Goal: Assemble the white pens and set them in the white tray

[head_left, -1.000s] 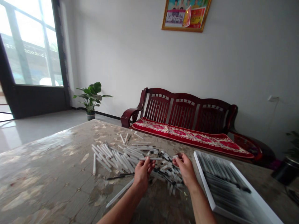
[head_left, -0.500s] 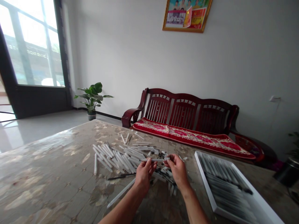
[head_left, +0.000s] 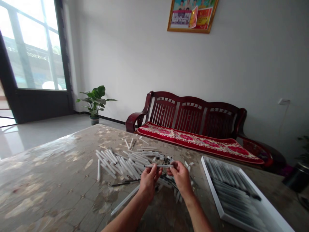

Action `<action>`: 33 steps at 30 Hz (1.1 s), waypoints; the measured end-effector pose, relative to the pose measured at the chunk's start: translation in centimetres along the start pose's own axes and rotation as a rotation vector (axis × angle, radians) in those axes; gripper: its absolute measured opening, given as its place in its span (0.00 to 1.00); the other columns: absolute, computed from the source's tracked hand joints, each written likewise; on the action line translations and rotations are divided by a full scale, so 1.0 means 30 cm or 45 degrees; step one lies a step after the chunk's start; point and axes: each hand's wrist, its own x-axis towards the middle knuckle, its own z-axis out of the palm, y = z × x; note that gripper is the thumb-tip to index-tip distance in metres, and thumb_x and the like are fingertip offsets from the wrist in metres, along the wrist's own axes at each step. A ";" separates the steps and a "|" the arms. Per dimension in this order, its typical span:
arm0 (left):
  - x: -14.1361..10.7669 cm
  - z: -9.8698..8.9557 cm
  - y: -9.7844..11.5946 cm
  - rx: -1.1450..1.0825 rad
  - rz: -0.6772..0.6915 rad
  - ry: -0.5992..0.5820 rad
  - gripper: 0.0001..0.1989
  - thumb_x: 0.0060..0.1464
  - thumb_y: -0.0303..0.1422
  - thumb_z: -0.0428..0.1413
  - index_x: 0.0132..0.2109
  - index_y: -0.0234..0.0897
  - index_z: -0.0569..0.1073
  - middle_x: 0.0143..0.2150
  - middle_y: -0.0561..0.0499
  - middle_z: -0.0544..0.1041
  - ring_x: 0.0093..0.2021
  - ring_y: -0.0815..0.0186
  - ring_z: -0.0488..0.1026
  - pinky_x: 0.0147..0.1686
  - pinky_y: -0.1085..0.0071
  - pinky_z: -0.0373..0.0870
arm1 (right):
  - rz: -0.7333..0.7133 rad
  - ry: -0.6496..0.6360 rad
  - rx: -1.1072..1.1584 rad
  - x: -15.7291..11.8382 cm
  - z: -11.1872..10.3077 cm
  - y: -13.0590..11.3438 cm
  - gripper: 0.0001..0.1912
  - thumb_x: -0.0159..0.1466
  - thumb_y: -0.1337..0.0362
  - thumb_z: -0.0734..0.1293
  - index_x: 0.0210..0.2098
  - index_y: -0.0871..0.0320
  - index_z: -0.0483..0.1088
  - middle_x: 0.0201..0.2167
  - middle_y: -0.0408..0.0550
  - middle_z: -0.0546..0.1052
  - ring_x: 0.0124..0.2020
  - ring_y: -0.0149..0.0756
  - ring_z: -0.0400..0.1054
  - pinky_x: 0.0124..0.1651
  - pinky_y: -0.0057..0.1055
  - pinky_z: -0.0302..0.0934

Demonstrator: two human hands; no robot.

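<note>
A slim pen [head_left: 162, 166] is stretched level between my two hands, above the table. My left hand [head_left: 149, 181] pinches it near its left end, thumb on top. The fingers of my right hand [head_left: 180, 176] are closed around its right end. Behind and left of my hands lies a heap of white pen barrels [head_left: 125, 162]. Dark thin pen parts [head_left: 170, 181] lie partly hidden beneath my hands. Small pale pieces [head_left: 188, 165] are scattered just right of my right hand.
A white tray [head_left: 212, 193] on the right holds rows of pens. One long translucent tube [head_left: 125, 200] lies near my left forearm. The table [head_left: 55, 180] has a patterned cover. Beyond it stands a dark red wooden bench [head_left: 188, 112]; a potted plant [head_left: 94, 103] is at left.
My right hand has shifted slightly left along the pen, and its fingers now close on the right end. My left hand has barely moved.
</note>
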 end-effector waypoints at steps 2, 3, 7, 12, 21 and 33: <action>-0.001 -0.004 -0.001 0.015 0.048 -0.050 0.13 0.42 0.31 0.71 0.32 0.33 0.75 0.26 0.52 0.80 0.28 0.69 0.80 0.32 0.77 0.77 | 0.092 0.026 0.072 -0.010 0.003 -0.004 0.19 0.46 0.53 0.77 0.32 0.56 0.71 0.24 0.43 0.78 0.27 0.40 0.76 0.29 0.33 0.72; -0.004 -0.004 -0.001 0.027 0.075 -0.072 0.16 0.39 0.33 0.72 0.33 0.33 0.75 0.27 0.52 0.80 0.29 0.68 0.80 0.31 0.76 0.77 | 0.136 0.041 0.114 -0.014 0.003 -0.008 0.20 0.46 0.54 0.78 0.32 0.57 0.71 0.23 0.43 0.78 0.26 0.39 0.76 0.28 0.32 0.72; -0.019 0.005 0.002 0.099 0.209 -0.120 0.22 0.33 0.40 0.73 0.34 0.34 0.76 0.27 0.52 0.80 0.30 0.64 0.80 0.31 0.73 0.77 | 0.302 0.017 0.246 -0.018 -0.014 -0.030 0.22 0.44 0.56 0.79 0.33 0.59 0.71 0.24 0.45 0.79 0.26 0.37 0.76 0.29 0.31 0.72; -0.018 0.005 -0.008 0.113 0.167 -0.078 0.19 0.36 0.36 0.72 0.35 0.35 0.76 0.29 0.52 0.81 0.31 0.64 0.81 0.33 0.72 0.78 | 0.086 -0.108 -0.201 0.002 -0.059 -0.098 0.17 0.51 0.55 0.74 0.36 0.58 0.75 0.33 0.49 0.81 0.36 0.42 0.77 0.39 0.38 0.72; -0.063 0.018 -0.031 0.183 -0.022 -0.187 0.20 0.34 0.35 0.73 0.35 0.35 0.76 0.30 0.50 0.82 0.33 0.63 0.81 0.35 0.72 0.78 | -0.419 -0.435 -1.373 -0.056 -0.056 -0.260 0.13 0.63 0.69 0.65 0.42 0.51 0.80 0.40 0.47 0.81 0.46 0.38 0.71 0.51 0.30 0.60; -0.026 -0.020 0.017 0.531 0.124 -0.088 0.32 0.33 0.47 0.69 0.46 0.37 0.74 0.41 0.45 0.82 0.30 0.64 0.79 0.27 0.72 0.72 | 0.249 0.148 -1.814 -0.036 -0.696 -0.271 0.18 0.58 0.74 0.61 0.40 0.54 0.79 0.43 0.51 0.81 0.48 0.40 0.73 0.49 0.29 0.60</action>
